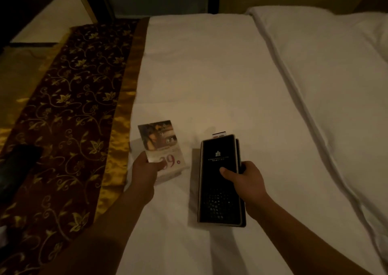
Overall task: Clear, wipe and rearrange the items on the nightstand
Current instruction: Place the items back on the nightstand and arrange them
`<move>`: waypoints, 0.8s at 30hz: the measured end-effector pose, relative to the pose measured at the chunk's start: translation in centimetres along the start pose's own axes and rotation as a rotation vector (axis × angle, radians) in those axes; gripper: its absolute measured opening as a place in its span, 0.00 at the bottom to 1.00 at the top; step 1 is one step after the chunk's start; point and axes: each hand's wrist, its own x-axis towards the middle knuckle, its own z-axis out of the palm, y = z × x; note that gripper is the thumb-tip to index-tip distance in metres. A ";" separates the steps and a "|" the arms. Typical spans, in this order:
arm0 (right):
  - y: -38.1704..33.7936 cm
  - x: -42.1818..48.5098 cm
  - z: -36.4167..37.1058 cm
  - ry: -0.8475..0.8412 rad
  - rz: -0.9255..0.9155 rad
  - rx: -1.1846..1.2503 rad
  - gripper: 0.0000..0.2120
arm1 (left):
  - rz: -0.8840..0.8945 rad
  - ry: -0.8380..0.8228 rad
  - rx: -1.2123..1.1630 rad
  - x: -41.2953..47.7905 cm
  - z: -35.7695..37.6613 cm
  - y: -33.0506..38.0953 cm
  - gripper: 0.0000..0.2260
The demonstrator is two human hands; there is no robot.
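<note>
- Work surface: a white bed sheet (210, 75) fills the middle of the view. The sheet is bare above and to the right of both held items.
- Left boundary: a dark red bed runner (69, 98) with a gold floral pattern lies along the sheet. Its gold border (123, 115) runs just beside the left hand.
- Right boundary: a raised fold of white bedding (294, 90) runs diagonally from the upper centre to the lower right, well apart from the right hand.
- Count: one printed card, one black folder, two hands, and one dark object (19, 159) on the runner at the far left, which is too dim to identify.
- Left hand (144, 169): it pinches the lower left corner of the printed card (161, 144), thumb on the face, fingers behind. The card shows a photograph and red numerals, and extends up and right from the hand.
- Right hand (245, 178): it grips the black folder (218, 169), thumb pressed on the front cover, fingers curled round the right edge. The folder lies lengthwise, to the left of the hand.
- The two items are near each other but apart, with sheet visible between them.
- Contact between either item and the sheet cannot be determined.
</note>
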 end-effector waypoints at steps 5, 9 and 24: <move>-1.3 -1.5 -4.9 0.039 -0.063 0.081 0.16 | 0.089 -0.164 0.057 -3.9 2.5 1.4 0.18; -1.2 -3.5 -9.3 0.097 -0.108 0.125 0.13 | 0.138 -0.250 0.094 -7.0 5.7 1.8 0.18; 6.7 -17.0 -34.2 0.540 -0.063 0.311 0.16 | 0.193 -0.656 0.252 -23.9 25.2 -1.4 0.20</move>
